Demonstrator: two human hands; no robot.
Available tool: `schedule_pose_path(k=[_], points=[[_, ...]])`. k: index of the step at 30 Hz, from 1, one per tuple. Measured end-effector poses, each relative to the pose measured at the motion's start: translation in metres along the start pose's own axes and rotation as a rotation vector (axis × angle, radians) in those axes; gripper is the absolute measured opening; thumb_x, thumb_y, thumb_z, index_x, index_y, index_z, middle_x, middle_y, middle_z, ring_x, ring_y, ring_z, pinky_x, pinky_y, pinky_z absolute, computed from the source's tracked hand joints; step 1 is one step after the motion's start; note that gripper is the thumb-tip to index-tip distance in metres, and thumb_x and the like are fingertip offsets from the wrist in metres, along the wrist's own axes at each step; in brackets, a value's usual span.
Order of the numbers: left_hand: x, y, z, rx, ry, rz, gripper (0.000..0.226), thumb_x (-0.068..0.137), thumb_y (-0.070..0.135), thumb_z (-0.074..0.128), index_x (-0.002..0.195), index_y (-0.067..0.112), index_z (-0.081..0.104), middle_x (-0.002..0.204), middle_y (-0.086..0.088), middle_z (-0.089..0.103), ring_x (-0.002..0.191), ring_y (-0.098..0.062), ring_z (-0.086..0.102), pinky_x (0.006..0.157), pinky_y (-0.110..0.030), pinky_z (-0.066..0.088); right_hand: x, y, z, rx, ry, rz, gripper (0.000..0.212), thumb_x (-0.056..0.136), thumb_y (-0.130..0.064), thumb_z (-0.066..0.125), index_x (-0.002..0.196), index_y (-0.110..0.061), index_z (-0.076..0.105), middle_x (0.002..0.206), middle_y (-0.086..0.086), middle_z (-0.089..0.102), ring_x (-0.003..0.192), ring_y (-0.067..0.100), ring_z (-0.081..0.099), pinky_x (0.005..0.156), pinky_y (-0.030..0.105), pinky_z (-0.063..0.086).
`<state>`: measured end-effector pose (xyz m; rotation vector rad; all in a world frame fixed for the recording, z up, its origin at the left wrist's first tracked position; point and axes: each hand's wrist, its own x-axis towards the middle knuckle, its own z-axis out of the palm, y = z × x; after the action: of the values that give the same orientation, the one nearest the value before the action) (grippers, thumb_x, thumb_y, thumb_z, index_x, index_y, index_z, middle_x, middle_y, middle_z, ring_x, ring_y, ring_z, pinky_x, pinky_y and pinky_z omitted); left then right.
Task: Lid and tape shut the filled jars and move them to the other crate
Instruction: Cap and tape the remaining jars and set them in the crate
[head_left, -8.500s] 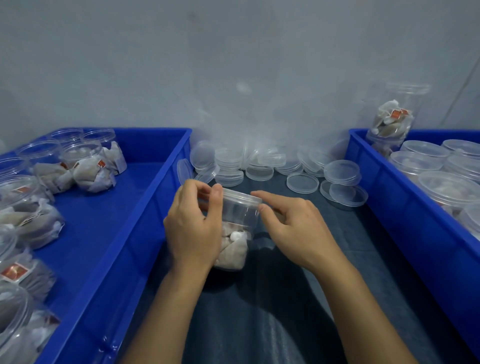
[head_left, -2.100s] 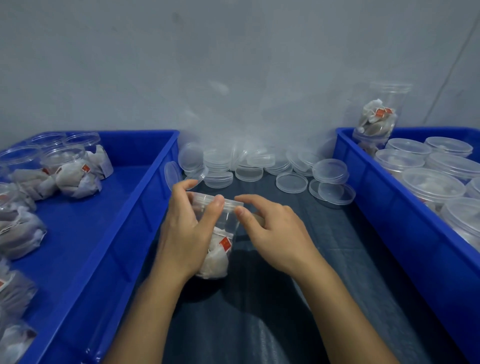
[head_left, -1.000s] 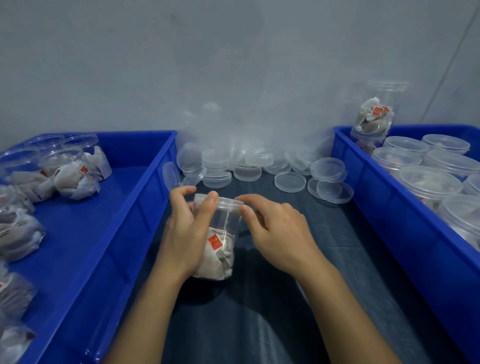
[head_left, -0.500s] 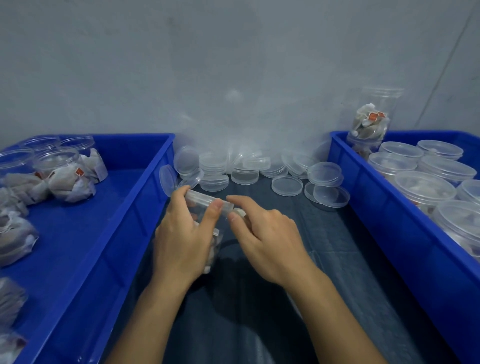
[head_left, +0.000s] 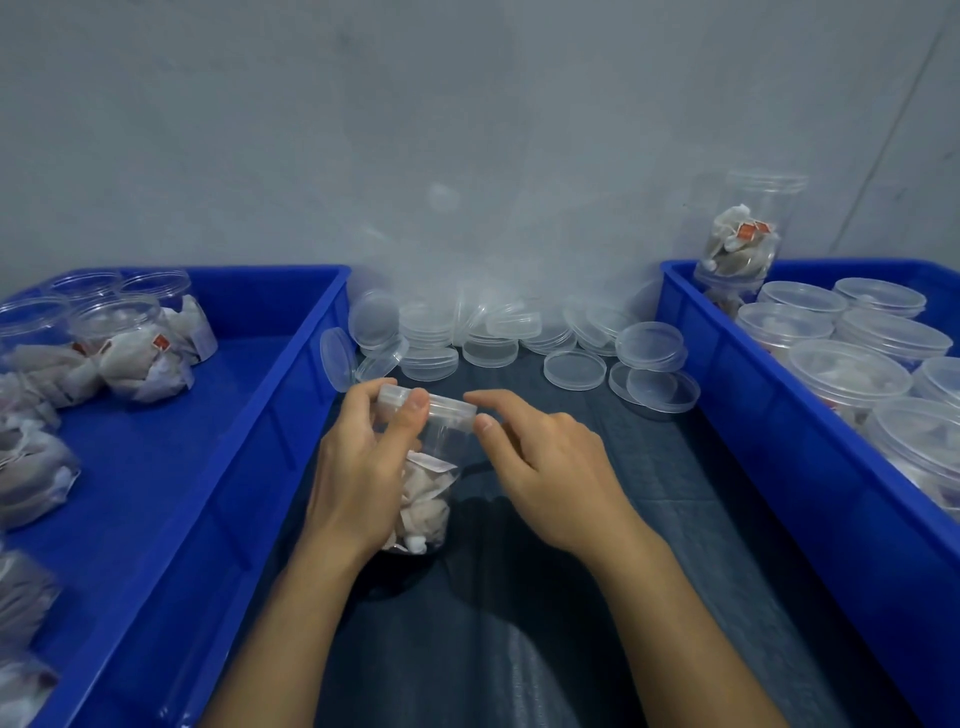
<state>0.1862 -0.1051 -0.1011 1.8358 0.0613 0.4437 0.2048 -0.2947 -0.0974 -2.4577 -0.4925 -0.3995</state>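
In work: clear plastic lidded jar of white sachets (head_left: 423, 483), gripped in our left hand (head_left: 358, 478); right hand (head_left: 550, 467) beside the lid, fingers loosely curled, holding nothing. Tape not discernible. Left of it: blue crate, unlidded jars (head_left: 218, 415). Right: blue crate, lidded jars (head_left: 769, 415). Beyond: loose clear lids (head_left: 574, 369).

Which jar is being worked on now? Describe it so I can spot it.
Look between the two blue crates, on the dark cloth. The jar stands there, lidded, gripped by the left hand. It is the only jar outside a crate.
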Motion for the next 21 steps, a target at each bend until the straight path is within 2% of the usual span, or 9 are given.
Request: schedule_pose_path(k=[3,6,9,11,13,15,17,21], points=[[0.002,-0.001,0.0,-0.038,-0.008,-0.013,0.061,0.078,0.083,0.054,0.114,0.036,0.065,0.106,0.01,0.074,0.096,-0.018,0.075,0.093,-0.053,0.058,-0.001,-0.001,0.001,-0.055,0.019,-0.025,0.032,0.108,-0.051,0.033,0.135,-0.045,0.049,0.07,-0.016,0.059,0.083,0.023,0.064,0.076,0.043,0.049],[0.002,-0.002,-0.001,-0.044,-0.024,-0.017,0.059,0.078,0.082,0.055,0.111,0.035,0.066,0.106,0.012,0.075,0.092,-0.015,0.076,0.089,-0.049,0.059,-0.001,-0.002,0.003,-0.07,0.045,-0.04,0.033,0.106,-0.055,0.027,0.129,-0.045,0.048,0.077,-0.01,0.068,0.081,0.026,0.065,0.072,0.043,0.05],[0.003,-0.001,-0.002,-0.04,-0.038,-0.01,0.059,0.077,0.083,0.055,0.11,0.035,0.066,0.105,0.013,0.074,0.091,-0.014,0.077,0.084,-0.044,0.06,-0.002,-0.003,0.006,-0.074,0.083,-0.044,0.032,0.103,-0.058,0.027,0.123,-0.044,0.048,0.075,-0.01,0.07,0.079,0.026,0.066,0.066,0.04,0.042],[0.003,-0.001,-0.003,-0.032,-0.052,-0.005,0.058,0.078,0.082,0.054,0.111,0.034,0.065,0.105,0.012,0.075,0.091,-0.013,0.076,0.088,-0.047,0.06,-0.003,-0.004,0.007,-0.071,0.102,-0.044,0.033,0.102,-0.059,0.026,0.121,-0.043,0.049,0.076,-0.01,0.071,0.079,0.026,0.066,0.065,0.039,0.039],[0.002,0.0,-0.004,0.005,-0.071,-0.005,0.063,0.077,0.084,0.052,0.116,0.036,0.063,0.104,0.012,0.074,0.092,-0.01,0.075,0.09,-0.048,0.059,-0.003,-0.006,0.007,-0.076,0.106,-0.049,0.034,0.102,-0.058,0.026,0.12,-0.042,0.049,0.077,-0.009,0.071,0.079,0.026,0.067,0.065,0.039,0.04],[0.001,0.003,-0.003,0.115,-0.078,0.015,0.078,0.074,0.089,0.049,0.131,0.037,0.056,0.104,0.012,0.072,0.096,-0.004,0.07,0.089,-0.04,0.057,-0.004,-0.007,0.005,-0.082,0.109,-0.06,0.033,0.104,-0.057,0.028,0.121,-0.04,0.051,0.078,-0.008,0.071,0.079,0.027,0.067,0.065,0.039,0.042],[-0.001,0.005,-0.002,0.3,-0.029,0.075,0.086,0.074,0.09,0.047,0.143,0.038,0.048,0.119,0.016,0.067,0.106,-0.004,0.064,0.092,-0.036,0.051,-0.004,-0.008,0.003,-0.085,0.11,-0.071,0.035,0.105,-0.058,0.028,0.121,-0.039,0.052,0.078,-0.008,0.071,0.079,0.027,0.067,0.066,0.041,0.047],[-0.005,0.008,0.002,0.431,0.039,0.154,0.078,0.079,0.089,0.047,0.143,0.045,0.043,0.127,0.011,0.065,0.113,-0.015,0.063,0.094,-0.042,0.049,-0.006,-0.015,0.003,-0.101,0.113,-0.09,0.044,0.101,-0.059,0.019,0.122,-0.039,0.052,0.079,-0.007,0.071,0.078,0.029,0.067,0.065,0.041,0.047]])
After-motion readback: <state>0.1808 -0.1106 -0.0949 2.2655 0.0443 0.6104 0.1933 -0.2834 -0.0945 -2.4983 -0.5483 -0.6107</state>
